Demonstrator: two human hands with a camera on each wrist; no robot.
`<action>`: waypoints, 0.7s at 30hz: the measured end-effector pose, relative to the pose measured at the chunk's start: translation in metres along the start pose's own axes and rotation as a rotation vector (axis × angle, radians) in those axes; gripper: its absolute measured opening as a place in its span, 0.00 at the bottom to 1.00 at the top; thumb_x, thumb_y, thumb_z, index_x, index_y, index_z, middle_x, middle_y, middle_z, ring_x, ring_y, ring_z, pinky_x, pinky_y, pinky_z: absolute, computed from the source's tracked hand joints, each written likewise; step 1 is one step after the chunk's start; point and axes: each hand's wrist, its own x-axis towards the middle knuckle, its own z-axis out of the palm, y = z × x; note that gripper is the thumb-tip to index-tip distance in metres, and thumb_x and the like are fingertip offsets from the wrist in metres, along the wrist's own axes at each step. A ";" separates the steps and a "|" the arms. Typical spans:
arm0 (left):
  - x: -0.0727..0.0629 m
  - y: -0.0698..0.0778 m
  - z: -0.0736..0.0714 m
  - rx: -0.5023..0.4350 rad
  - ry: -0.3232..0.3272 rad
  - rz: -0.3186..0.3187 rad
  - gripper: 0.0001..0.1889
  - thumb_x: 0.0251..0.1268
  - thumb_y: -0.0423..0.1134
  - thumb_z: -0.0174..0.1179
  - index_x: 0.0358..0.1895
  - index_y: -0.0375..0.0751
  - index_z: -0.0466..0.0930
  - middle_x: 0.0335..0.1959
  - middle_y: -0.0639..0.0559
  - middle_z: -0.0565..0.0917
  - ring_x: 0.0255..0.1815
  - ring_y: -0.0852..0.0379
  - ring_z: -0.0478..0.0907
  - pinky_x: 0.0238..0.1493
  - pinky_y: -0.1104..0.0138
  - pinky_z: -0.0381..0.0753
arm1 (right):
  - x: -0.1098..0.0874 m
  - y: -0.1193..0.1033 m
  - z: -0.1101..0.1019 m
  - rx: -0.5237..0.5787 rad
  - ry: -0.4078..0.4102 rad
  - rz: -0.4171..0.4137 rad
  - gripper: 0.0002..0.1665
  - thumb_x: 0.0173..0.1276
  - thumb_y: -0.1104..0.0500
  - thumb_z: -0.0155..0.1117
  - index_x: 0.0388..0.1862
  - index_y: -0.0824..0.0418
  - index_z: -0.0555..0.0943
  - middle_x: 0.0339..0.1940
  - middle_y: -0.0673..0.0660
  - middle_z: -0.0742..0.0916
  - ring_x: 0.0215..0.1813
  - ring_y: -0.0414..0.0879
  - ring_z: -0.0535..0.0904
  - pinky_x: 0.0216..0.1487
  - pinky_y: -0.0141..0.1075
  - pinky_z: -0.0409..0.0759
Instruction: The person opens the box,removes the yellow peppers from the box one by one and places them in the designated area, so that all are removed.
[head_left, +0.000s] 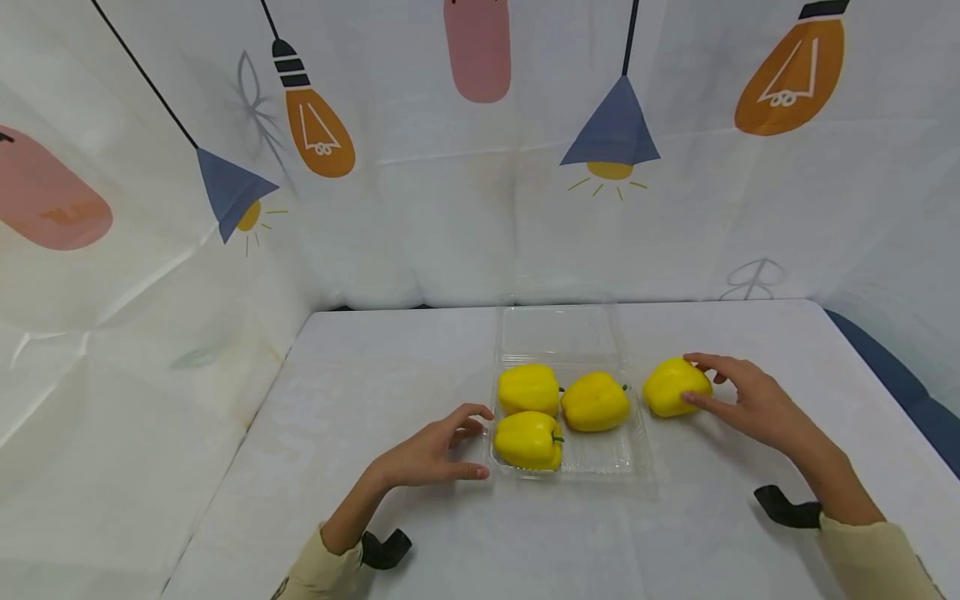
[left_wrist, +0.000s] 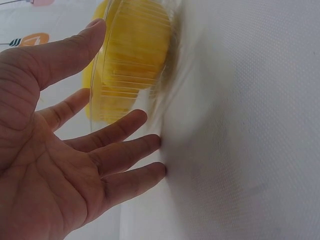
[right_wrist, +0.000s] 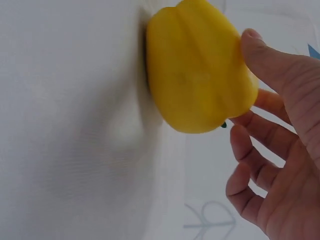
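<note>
And here's the right hand (head_left: 757, 404) on the loose yellow pepper (head_left: 675, 388), thumb on the near side, index finger on the far side, a light pinch, grip spread to the pepper's width, the other fingers loosely bent! That pepper sits on the table (head_left: 375, 358), just right of the clear container (head_left: 600, 454), its green stem (right_wrist: 224, 125) peeking out on the finger side. Across to the left hand (head_left: 431, 450), grip wide, fingers apart, nothing held, the tips right by the container's left rim; whether they touch it, I cannot tell. Inside the container it's three more: the back-left pepper (head_left: 528, 389), the front-left pepper (head_left: 528, 442), the right-side pepper (head_left: 596, 402), and the clear lid (head_left: 557, 333) folded back behind them
</note>
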 end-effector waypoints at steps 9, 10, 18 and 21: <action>0.000 -0.001 0.000 -0.008 -0.004 0.013 0.37 0.62 0.50 0.69 0.69 0.51 0.59 0.69 0.48 0.70 0.67 0.53 0.69 0.66 0.53 0.68 | -0.001 -0.005 0.002 0.024 0.023 0.095 0.35 0.65 0.44 0.70 0.60 0.64 0.71 0.53 0.67 0.79 0.48 0.59 0.72 0.41 0.52 0.74; 0.000 -0.001 0.000 -0.008 -0.004 0.013 0.37 0.62 0.50 0.69 0.69 0.51 0.59 0.69 0.48 0.70 0.67 0.53 0.69 0.66 0.53 0.68 | -0.001 -0.005 0.002 0.028 0.020 0.096 0.35 0.65 0.44 0.70 0.60 0.64 0.71 0.53 0.67 0.79 0.48 0.60 0.72 0.42 0.53 0.74; 0.000 0.000 0.000 -0.010 -0.007 0.016 0.37 0.62 0.50 0.69 0.69 0.52 0.59 0.69 0.48 0.70 0.67 0.52 0.69 0.66 0.53 0.68 | -0.002 -0.005 0.000 0.008 0.080 -0.012 0.29 0.64 0.55 0.73 0.60 0.63 0.75 0.54 0.65 0.80 0.47 0.57 0.73 0.38 0.52 0.74; 0.000 0.000 0.000 -0.010 -0.007 0.015 0.37 0.62 0.50 0.69 0.69 0.51 0.59 0.69 0.48 0.70 0.67 0.52 0.69 0.66 0.53 0.68 | -0.003 -0.005 0.000 0.004 0.092 -0.045 0.28 0.63 0.58 0.73 0.60 0.62 0.76 0.55 0.65 0.80 0.46 0.56 0.73 0.37 0.51 0.75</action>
